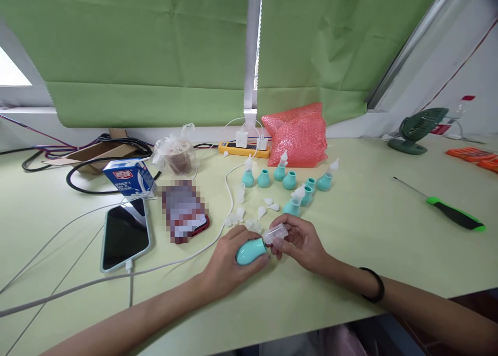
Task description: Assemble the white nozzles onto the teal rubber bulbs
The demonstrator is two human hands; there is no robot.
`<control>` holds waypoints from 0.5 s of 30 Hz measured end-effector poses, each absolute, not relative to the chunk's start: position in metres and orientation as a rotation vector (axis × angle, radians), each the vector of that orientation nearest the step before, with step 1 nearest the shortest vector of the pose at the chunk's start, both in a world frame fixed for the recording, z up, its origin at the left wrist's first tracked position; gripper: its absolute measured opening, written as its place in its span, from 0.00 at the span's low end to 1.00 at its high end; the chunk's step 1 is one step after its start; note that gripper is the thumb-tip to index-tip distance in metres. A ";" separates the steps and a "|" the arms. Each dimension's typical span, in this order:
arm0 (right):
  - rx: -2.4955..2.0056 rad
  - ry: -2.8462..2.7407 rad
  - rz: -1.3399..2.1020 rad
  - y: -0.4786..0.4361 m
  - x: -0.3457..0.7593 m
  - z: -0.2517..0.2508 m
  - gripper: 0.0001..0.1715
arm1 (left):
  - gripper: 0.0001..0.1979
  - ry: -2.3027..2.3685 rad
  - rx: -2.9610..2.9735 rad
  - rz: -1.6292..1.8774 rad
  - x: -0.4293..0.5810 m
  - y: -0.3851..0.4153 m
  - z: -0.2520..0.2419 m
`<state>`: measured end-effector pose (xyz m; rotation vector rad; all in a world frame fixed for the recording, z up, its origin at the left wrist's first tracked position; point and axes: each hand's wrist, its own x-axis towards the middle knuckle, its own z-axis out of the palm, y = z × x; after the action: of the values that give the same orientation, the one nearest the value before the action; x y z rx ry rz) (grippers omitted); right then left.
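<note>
My left hand is wrapped round a turquoise squeeze bulb, its open neck pointing right. Close to that neck, my right hand pinches a clear plastic tube piece between thumb and fingers. Whether the tube touches the bulb's neck I cannot tell. Just beyond my hands lie several loose translucent tips and clear parts. Farther back stand several turquoise bulbs, some bare and some with a clear tube and pale tip on top, such as the fitted bulb at the right.
To the left lie a phone on a charging cable, a red-edged phone and a milk carton. A yellow power strip and pink bubble wrap are at the back. A screwdriver and fan are at right.
</note>
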<state>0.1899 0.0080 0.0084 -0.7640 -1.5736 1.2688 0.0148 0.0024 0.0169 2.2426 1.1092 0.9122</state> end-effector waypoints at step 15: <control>-0.592 -2.274 0.526 0.018 0.205 0.018 0.13 | 0.10 1.077 2.074 0.853 0.008 0.003 0.004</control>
<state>0.2049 0.0181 0.0176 -0.5924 -2.2736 0.5264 0.0082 0.0031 0.0039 2.0736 1.0769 0.8527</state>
